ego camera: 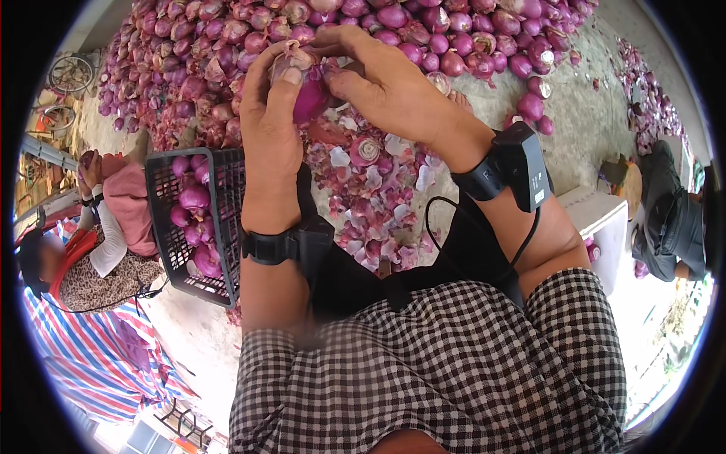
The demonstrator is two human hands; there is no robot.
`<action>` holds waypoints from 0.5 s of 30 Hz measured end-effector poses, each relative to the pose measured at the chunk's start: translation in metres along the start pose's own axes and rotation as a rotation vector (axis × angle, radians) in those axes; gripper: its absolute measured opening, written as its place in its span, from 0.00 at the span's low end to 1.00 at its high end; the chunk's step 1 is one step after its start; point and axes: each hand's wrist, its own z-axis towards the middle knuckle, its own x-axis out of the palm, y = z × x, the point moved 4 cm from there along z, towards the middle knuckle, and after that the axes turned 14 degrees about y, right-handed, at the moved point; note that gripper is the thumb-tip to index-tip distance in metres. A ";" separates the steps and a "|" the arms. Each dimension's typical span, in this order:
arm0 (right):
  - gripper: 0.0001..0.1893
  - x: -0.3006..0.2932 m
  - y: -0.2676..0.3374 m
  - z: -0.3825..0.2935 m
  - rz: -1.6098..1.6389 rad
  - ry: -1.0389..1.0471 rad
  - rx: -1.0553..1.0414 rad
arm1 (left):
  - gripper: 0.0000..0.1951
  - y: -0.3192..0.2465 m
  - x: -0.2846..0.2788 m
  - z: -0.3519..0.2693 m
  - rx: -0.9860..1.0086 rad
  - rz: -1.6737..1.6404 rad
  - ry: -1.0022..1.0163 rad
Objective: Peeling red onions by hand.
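My left hand [275,96] grips a red onion [311,101], its thumb pressed on the papery top. From the other side my right hand [380,82] curves over the same onion, with thumb and fingertips at its upper edge. Loose, dry skin [298,55] stands up from the onion's neck. The bulb's lower side is smooth, bright purple. Just beyond both hands lies a large heap of red onions [227,42]. Below them, shed onion skins [368,198] cover the floor between my legs, with a cut onion [366,151] among them.
A black plastic crate [223,227] holding several purple onions [194,198] is at my left. Another person [108,227] sits beyond it with hands raised together. At right are a white box [601,213], a person in dark clothes [672,215] and more onions [652,102] along the wall.
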 end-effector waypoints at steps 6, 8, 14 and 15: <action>0.15 -0.003 0.001 0.000 -0.060 0.089 0.133 | 0.20 0.002 -0.001 0.000 0.037 -0.047 0.011; 0.15 -0.002 0.001 0.000 -0.120 0.090 0.075 | 0.21 0.003 0.000 0.000 0.023 0.030 -0.003; 0.13 -0.004 0.002 -0.001 -0.188 -0.054 -0.040 | 0.25 0.009 -0.005 0.000 -0.017 -0.134 -0.101; 0.12 -0.006 0.003 -0.001 -0.190 -0.032 -0.011 | 0.25 0.008 -0.007 0.000 -0.013 -0.132 -0.104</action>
